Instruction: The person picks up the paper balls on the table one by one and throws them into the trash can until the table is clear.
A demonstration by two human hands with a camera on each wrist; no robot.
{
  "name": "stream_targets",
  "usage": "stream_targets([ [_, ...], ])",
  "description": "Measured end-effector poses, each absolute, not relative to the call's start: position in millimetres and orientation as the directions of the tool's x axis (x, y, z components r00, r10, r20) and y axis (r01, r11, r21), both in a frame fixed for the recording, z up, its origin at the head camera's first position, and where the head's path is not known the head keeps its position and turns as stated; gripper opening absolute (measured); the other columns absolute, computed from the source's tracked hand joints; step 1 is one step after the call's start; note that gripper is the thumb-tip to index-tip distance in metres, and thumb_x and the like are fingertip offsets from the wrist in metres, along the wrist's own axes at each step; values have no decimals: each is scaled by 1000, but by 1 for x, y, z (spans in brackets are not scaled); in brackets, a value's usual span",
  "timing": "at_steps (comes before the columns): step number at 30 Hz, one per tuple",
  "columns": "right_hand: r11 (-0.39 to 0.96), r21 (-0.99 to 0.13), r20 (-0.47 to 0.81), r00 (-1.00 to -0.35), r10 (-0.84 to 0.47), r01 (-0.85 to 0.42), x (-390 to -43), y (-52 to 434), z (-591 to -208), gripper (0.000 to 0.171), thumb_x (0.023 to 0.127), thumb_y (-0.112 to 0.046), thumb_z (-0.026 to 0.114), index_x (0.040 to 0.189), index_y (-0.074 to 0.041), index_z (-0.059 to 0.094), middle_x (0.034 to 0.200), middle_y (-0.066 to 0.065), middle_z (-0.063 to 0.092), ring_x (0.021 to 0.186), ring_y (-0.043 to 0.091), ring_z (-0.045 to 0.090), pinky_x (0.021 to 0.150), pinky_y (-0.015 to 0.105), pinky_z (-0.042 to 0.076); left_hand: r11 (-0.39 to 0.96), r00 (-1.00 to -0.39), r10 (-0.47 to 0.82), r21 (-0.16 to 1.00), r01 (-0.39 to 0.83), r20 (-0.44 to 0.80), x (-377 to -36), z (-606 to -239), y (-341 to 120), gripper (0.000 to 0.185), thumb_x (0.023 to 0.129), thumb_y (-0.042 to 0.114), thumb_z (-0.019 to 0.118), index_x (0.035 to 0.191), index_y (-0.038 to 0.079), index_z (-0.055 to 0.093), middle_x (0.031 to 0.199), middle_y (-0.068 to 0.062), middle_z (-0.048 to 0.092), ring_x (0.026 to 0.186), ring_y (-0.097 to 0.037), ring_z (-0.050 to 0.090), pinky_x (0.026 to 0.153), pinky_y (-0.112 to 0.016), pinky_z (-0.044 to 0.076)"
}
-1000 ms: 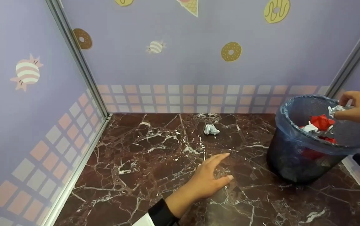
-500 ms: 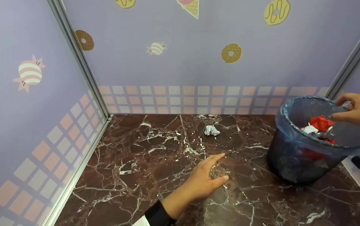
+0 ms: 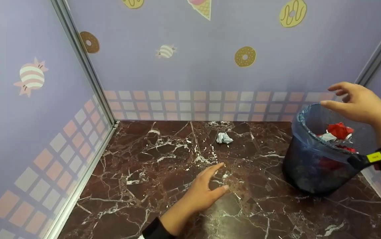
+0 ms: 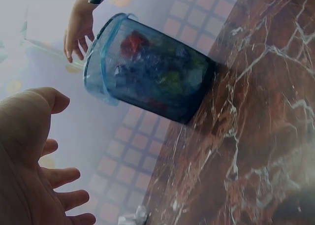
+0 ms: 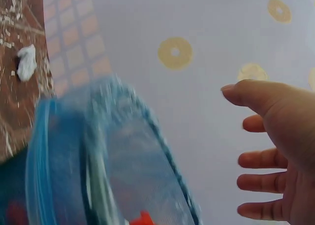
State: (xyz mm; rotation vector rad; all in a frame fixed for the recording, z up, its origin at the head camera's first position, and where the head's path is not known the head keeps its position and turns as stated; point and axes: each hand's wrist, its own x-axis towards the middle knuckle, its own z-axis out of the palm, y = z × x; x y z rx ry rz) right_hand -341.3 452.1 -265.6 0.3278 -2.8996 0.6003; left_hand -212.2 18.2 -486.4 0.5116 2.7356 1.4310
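Note:
Over the rim of a mesh waste bin (image 3: 310, 159) lined with a blue bag, my right hand (image 3: 359, 103) hovers with fingers spread and nothing in them. Inside the bin lie crumpled red paper (image 3: 340, 130) and white paper (image 3: 328, 136). My left hand (image 3: 198, 191) is held above the dark marbled surface, thumb and fingers apart, holding nothing. Beyond its fingertips a crumpled whitish paper ball (image 3: 224, 137) lies near the back wall. The left wrist view shows the bin from the side, with coloured scraps seen through its mesh.
Patterned lilac panels enclose the brown marbled surface (image 3: 150, 186) at the back and both sides. A metal corner post (image 3: 80, 63) stands at the left. On my right wrist is a black strap with a yellow label (image 3: 374, 157).
My right hand has let go of a crumpled silvery-white piece over the bin, then risen and moved left with fingers opened. My left hand has drifted slightly left.

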Motion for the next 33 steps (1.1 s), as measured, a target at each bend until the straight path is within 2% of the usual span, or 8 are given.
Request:
stream_targets([
  [9,838,-417,201,-934,-294,-354,-374,387,-260,74,91,-56,58,146,-11,39,144,30,40,124,53,42,94,72,35,538,-966,210,808,242,150,-207,-497,-21,72,84,55,65,145,54,27,154,8,33,139,-23,36,106,-63,32],
  [16,813,-429,200,-919,-339,-393,-413,334,-284,78,90,-58,58,150,-15,35,147,28,36,126,52,40,98,70,33,495,-972,155,837,233,178,-197,-505,-53,71,85,47,68,147,44,33,154,1,36,140,-26,35,110,-61,29],
  [20,802,-452,192,-920,-341,-391,-434,308,-309,78,90,-55,60,152,-17,32,151,26,30,134,50,32,106,70,25,482,-977,104,850,214,187,-189,-511,-67,70,86,46,69,147,42,35,153,1,38,140,-26,34,111,-58,29],
  [24,794,-471,177,-923,-342,-384,-452,285,-344,77,88,-52,63,152,-21,32,154,25,26,139,48,25,109,70,20,474,-987,46,866,157,154,-180,-514,-78,69,86,49,68,146,46,34,154,1,36,141,-29,33,110,-62,28],
  [30,814,-471,68,-934,-350,-339,-463,249,-407,76,85,-52,66,150,-27,35,155,23,23,139,51,21,104,75,21,441,-992,-19,891,104,125,-171,-515,-95,68,86,47,68,145,46,34,155,-2,34,142,-32,30,110,-65,25],
  [33,820,-462,28,-930,-366,-337,-463,233,-437,73,86,-45,67,149,-25,37,154,22,26,137,52,24,103,74,23,435,-992,-49,896,83,115,-167,-516,-103,68,87,46,68,146,45,34,155,-1,34,143,-32,30,110,-66,24],
])
